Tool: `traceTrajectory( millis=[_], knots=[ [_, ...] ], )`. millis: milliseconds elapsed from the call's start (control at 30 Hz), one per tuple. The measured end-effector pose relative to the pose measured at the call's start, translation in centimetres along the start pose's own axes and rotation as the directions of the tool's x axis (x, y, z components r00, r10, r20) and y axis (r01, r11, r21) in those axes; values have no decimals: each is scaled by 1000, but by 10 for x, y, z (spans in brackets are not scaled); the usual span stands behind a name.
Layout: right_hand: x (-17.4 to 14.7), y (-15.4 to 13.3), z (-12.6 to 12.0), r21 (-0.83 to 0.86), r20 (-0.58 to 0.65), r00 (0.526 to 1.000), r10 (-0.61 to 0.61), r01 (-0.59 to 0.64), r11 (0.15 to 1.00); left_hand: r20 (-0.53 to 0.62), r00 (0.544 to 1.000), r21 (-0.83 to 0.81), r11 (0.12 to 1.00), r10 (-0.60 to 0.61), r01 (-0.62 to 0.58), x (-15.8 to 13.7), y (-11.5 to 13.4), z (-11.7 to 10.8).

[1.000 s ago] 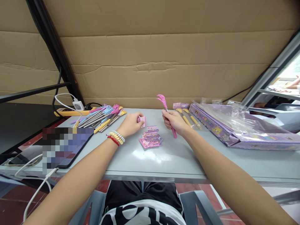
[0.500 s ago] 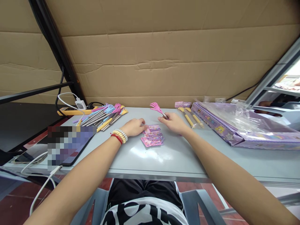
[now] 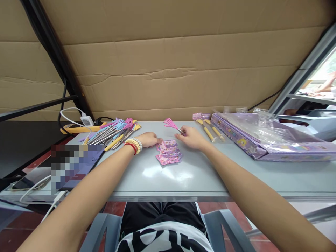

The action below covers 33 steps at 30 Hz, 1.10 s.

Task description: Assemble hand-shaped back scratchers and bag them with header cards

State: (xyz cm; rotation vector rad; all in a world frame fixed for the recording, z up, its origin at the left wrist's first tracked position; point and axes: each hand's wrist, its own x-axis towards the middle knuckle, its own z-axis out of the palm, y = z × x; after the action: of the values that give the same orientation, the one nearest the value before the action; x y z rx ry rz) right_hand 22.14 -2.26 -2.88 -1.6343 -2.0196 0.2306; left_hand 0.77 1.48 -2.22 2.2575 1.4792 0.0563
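Left hand (image 3: 148, 139), centre of frame: fingers bent and nearly together, tips at a pink card (image 3: 162, 145) by the upper left of the fanned cards (image 3: 168, 160); whether pinched or merely pressed, cannot tell. A second ago, this hand held a card farther left, clear of the fan. Right hand (image 3: 193, 137), right of centre: closed around the shaft of a pink hand-headed stick (image 3: 170, 123), its head pointing left; formerly near upright, now tilted low above the grey table (image 3: 162, 182). Consequence: stick and cards now lie close together, between the hands. Unchanged: loose sticks (image 3: 112, 132), left of centre; two wrapped yellow sticks (image 3: 209, 134), right of centre; purple box (image 3: 296, 156), right.
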Motion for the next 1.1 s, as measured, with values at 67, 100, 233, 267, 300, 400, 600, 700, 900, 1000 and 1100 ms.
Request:
traceTrajectory(
  millis=[67, 100, 233, 267, 300, 400, 600, 700, 900, 1000, 1100],
  knots=[
    [0, 0, 0, -14, 20, 1000, -9, 9, 1000, 26, 1000, -22, 1000, 3, -3, 0, 0, -1],
    [0, 0, 0, -21, 26, 1000, -13, 13, 1000, 28, 1000, -40, 999, 6, -5, 0, 0, -1],
    [-1, 0, -1, -22, 29, 999, -16, 17, 1000, 10, 1000, -148, 989, 18, -17, 0, -6, 2],
    [0, 1, 0, -18, 27, 1000, -12, 12, 1000, 7, 1000, -173, 985, 23, -22, 0, -8, 3],
    [0, 1, 0, -14, 24, 1000, -6, 6, 1000, 0, 1000, -191, 981, 28, -27, 0, -10, 4],
    [1, 3, 0, -5, 6, 1000, 10, -10, 1000, -37, 997, -185, 980, 62, -68, -4, -12, 6],
    [-1, 2, -2, -6, 3, 1000, 14, -14, 1000, -166, 970, 63, 983, 180, -172, -13, -10, 2],
    [-1, 2, -2, -10, 14, 1000, -4, 4, 1000, -312, 946, 187, 982, 89, -31, -16, -14, -6],
    [-1, 2, -3, -25, 31, 999, -33, 33, 999, -501, 821, 193, 890, -272, 413, -29, -42, -35],
    [-2, -1, -4, -21, 41, 998, -39, 40, 999, -476, 795, 150, 856, -376, 495, -35, -61, -43],
    [-3, -2, -5, -34, 50, 998, -46, 48, 998, -440, 805, 148, 853, -397, 501, -33, -76, -43]
  ],
)
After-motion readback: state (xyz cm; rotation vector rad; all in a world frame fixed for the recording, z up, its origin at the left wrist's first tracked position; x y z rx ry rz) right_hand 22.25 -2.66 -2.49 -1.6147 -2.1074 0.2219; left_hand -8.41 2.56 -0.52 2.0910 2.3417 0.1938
